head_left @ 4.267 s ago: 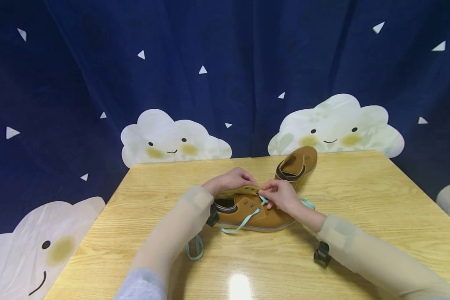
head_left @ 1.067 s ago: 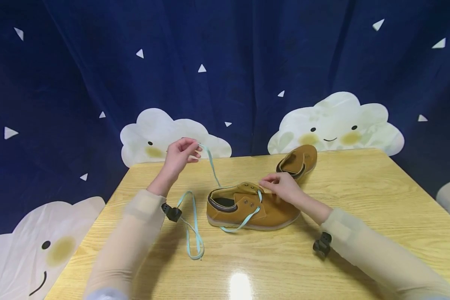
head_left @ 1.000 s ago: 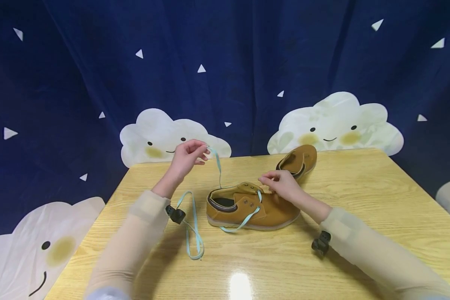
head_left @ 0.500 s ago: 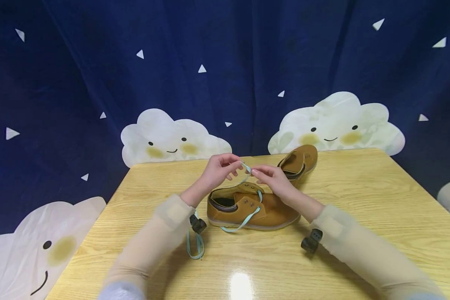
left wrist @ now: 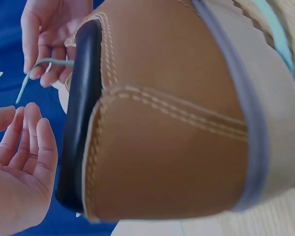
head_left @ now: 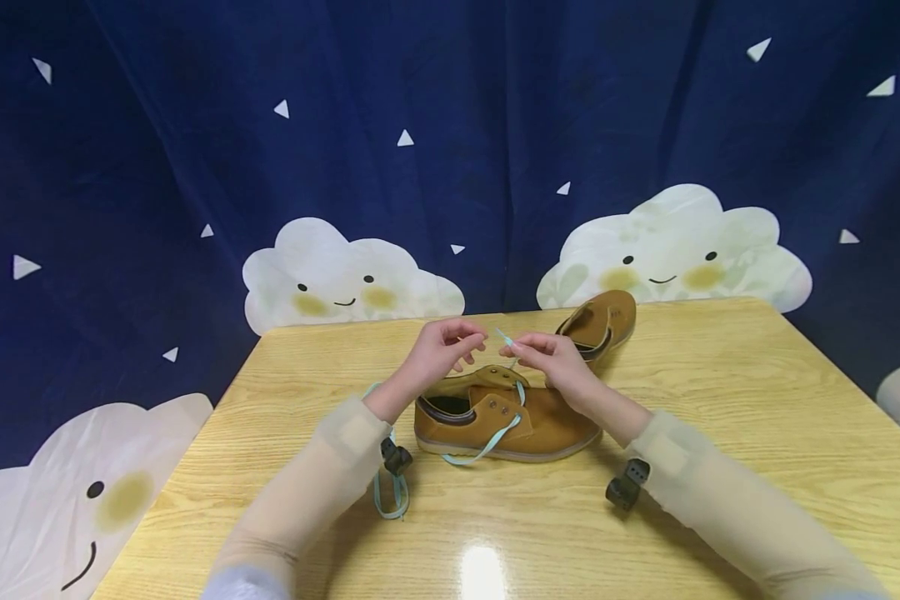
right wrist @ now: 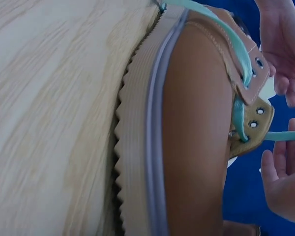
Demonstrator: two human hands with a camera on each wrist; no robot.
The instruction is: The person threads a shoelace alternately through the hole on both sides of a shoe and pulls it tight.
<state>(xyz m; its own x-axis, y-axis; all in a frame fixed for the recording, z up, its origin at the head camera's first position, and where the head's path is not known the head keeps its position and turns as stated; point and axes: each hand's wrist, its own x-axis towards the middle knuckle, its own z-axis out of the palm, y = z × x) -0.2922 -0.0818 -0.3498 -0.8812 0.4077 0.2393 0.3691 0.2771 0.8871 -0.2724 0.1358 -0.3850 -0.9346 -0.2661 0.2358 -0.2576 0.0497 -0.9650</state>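
Note:
A tan leather shoe (head_left: 555, 412) stands on the table, toe to the right, with a light blue shoelace (right wrist: 242, 118) through one eyelet on each flap. Above the flaps my right hand (head_left: 562, 367) pinches the lace near one end, and the tip (left wrist: 20, 91) sticks out toward my left hand (head_left: 438, 354). The left fingers are loosely bent beside that tip, apart from it, holding nothing. From the far flap's eyelet, the lace runs to the right hand in the right wrist view. The rest of the lace's other side lies left of the shoe, partly behind my left wrist.
Another tan shoe (head_left: 600, 321) lies behind at the right, near the far edge of the wooden table (head_left: 720, 467). A loop of lace (head_left: 392, 496) lies on the tabletop at the left. A dark blue curtain (head_left: 435, 167) with clouds hangs behind.
The left hand has brought the lace end from the upper left across to the right hand and let it go. My right hand, holding nothing about a second ago, now pinches the lace.

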